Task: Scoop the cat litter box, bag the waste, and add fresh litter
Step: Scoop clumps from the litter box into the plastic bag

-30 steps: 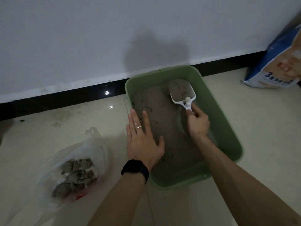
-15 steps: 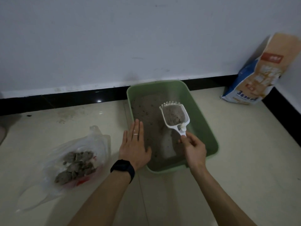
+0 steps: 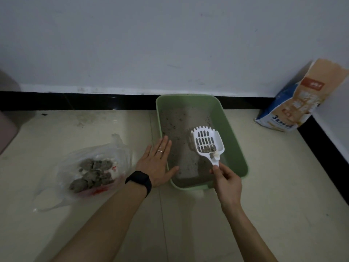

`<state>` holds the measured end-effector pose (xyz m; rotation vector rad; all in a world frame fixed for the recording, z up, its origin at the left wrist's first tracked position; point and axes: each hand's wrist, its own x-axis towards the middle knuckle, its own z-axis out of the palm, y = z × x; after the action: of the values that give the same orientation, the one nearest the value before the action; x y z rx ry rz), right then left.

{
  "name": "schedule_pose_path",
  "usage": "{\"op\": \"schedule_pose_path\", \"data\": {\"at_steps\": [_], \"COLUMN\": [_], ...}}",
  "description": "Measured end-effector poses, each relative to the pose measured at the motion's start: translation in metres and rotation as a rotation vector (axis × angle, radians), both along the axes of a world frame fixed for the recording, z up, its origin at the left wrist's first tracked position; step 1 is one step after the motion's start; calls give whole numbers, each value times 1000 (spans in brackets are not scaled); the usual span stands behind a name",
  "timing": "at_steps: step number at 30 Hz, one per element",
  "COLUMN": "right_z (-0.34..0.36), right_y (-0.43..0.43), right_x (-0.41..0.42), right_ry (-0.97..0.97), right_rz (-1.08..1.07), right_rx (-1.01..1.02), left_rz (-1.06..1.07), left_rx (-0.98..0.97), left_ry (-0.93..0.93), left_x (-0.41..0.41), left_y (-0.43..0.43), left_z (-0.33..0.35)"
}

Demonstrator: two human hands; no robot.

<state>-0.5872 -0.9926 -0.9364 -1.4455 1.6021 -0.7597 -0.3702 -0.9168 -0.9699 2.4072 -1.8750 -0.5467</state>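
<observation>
Right hand [image 3: 227, 181] is gripping the white scoop [image 3: 206, 143] by the end of its handle [image 3: 215, 163], fingers curled round it. Scoop is hanging over the near right part of the green litter box [image 3: 235, 140], clear of the litter [image 3: 179, 133], slots mostly empty, a few small clumps [image 3: 206, 148] sitting at the heel. Left hand [image 3: 156, 163] is lying flat and released on the box's left rim, fingers straight, thumb reaching over the edge, holding nothing. My read on handling: scoop is looking like thin stiff plastic, light, so the end-of-handle grip is giving reach but little control; choking up toward the neck would be steadier. Clumps are looking crumbly, so any tilt is risking a spill. Box is looking semi-rigid and bottom-heavy; the rim is the spot to brace. Waste bag [image 3: 90, 167] is lying open on the floor well left of the box, thin floppy film, its mouth needing 1 hand. Fresh litter sack [image 3: 290, 108] is leaning in the right corner, likely heavy; I'd be taking it with 2 hands.
</observation>
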Motion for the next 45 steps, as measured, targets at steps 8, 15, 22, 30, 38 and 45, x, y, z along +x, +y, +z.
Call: {"op": "schedule_pose_path", "data": {"at_steps": [8,15,22,30,38,45], "right_z": [7,16,33,29,2,3], "right_y": [16,30,56,110,135,132], "right_x": [-4,7,50,121,159,154], "right_ry": [39,7,-100,-19,779,858], "right_rz": [1,27,183,524,916,919], "right_rx": [1,6,19,65,-648,-869], "left_rz": [-79,-59,170,325,390,401], "left_rx": [56,69,74,251,333,335], "left_ry": [-25,-25,-73,-45,-3,46], "left_x": [11,26,95,157,160,159], "left_y": [7,24,98,200,215,211], "left_z": [10,28,34,20,4,0]}}
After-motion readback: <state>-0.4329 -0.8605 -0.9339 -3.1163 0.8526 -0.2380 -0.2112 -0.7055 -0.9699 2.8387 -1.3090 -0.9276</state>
